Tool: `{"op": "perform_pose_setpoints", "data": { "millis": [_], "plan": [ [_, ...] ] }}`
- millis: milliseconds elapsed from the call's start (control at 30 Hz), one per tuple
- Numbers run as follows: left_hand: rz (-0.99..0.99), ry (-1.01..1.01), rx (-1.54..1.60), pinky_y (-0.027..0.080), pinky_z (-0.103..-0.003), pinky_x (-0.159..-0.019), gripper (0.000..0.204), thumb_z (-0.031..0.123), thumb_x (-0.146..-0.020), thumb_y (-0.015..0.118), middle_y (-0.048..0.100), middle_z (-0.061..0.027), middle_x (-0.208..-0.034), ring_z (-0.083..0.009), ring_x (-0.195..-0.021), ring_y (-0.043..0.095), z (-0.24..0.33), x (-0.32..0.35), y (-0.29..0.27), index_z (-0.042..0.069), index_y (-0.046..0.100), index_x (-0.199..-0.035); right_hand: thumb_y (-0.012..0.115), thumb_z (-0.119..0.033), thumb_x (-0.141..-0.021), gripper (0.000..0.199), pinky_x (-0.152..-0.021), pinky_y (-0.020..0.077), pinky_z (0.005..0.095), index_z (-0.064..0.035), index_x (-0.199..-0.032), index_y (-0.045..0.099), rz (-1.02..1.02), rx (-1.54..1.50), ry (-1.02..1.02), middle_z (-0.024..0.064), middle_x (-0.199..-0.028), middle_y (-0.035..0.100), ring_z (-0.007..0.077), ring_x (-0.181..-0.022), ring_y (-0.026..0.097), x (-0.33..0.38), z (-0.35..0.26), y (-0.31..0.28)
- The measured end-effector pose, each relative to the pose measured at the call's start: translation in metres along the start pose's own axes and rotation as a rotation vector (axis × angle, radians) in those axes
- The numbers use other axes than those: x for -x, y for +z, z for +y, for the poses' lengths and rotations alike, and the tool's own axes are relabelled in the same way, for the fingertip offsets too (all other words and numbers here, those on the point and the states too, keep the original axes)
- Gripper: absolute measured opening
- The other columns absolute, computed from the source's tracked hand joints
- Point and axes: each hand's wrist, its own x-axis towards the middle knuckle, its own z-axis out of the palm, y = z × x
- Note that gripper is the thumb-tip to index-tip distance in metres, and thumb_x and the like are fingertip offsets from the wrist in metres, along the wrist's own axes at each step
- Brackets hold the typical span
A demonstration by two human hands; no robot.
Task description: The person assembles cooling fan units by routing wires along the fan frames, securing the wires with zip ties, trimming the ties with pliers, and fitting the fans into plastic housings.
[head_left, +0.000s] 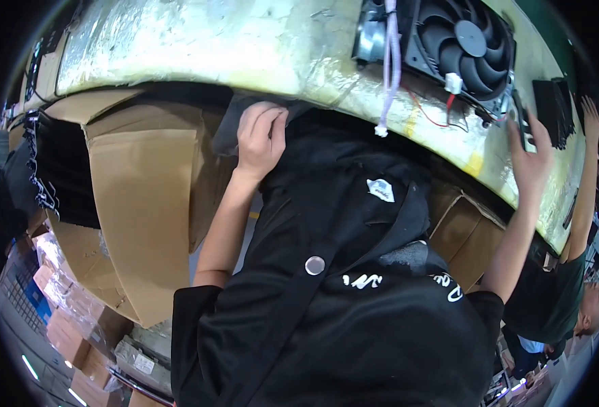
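My left hand (262, 137) is at the near table edge, its fingers curled in and pressed together beside a dark grey sheet (226, 127). Whether the fingers pinch that sheet or something else is hidden. At the right, my right hand (534, 157) is on the table side by the fan unit, its fingers round a slim black piece (518, 112) whose kind I cannot make out. The black fan (471, 39) sits in a frame with a metal part (373, 37) at its left. A lilac cable (392, 74) with a white plug hangs down over the film-covered tabletop.
Black strips (554, 112) lie stacked right of my right hand. The table (198, 47) is wrapped in clear film. An open cardboard box (143, 203) stands below its edge at left, another carton (466, 227) at right. A co-worker's arm (582, 197) reaches onto the table at far right.
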Motion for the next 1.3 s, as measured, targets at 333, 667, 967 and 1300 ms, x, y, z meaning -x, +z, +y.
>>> {"op": "perform_pose_setpoints", "data": {
  "millis": [333,667,967,1300],
  "plan": [
    [-0.591,-0.239,-0.260,0.049,-0.048,-0.085,0.029,0.016,-0.089,0.054,0.064,-0.0235,-0.110,-0.0419,-0.103,0.060,-0.156,0.111,0.068,0.004,0.065,-0.112,0.075,-0.014,-0.078,0.047,-0.101,0.0400,0.0395,-0.0066,-0.123,0.064,0.155,-0.213,-0.621,0.0118,-0.127,0.061,0.0299,-0.119,0.055,-0.035,-0.100,-0.012],
    [-0.581,-0.276,-0.063,0.049,-0.047,-0.089,0.033,0.018,-0.087,0.056,0.061,-0.0255,-0.117,-0.0411,-0.108,0.058,-0.136,0.094,0.048,0.004,0.064,-0.115,0.065,-0.010,-0.074,0.064,-0.106,0.0366,0.0452,0.0005,-0.135,0.048,0.099,0.049,-0.695,0.0210,-0.136,0.047,0.0358,-0.128,0.045,-0.046,-0.161,0.016],
    [-0.454,-0.412,0.431,0.049,-0.025,-0.070,0.019,0.010,-0.094,0.060,0.066,-0.0086,-0.091,-0.0123,-0.077,0.062,0.070,-0.140,-0.108,-0.007,0.067,-0.098,0.053,-0.012,-0.080,0.046,-0.100,0.0454,0.0516,0.0040,-0.123,0.057,0.151,0.167,-0.860,0.0252,-0.127,0.058,0.0398,-0.122,0.055,-0.061,-0.118,0.000],
    [-0.400,-0.945,1.022,0.046,-0.045,-0.096,0.111,0.072,-0.073,0.068,0.044,-0.0286,-0.137,-0.0388,-0.114,0.055,0.021,-0.497,0.202,0.001,0.028,-0.147,0.085,-0.019,-0.060,0.085,-0.090,0.0515,0.0347,0.0050,-0.133,0.049,0.075,-0.984,-0.147,0.0187,-0.124,0.059,0.0288,-0.109,0.063,-0.035,-0.053,-0.051]
  ]
}}
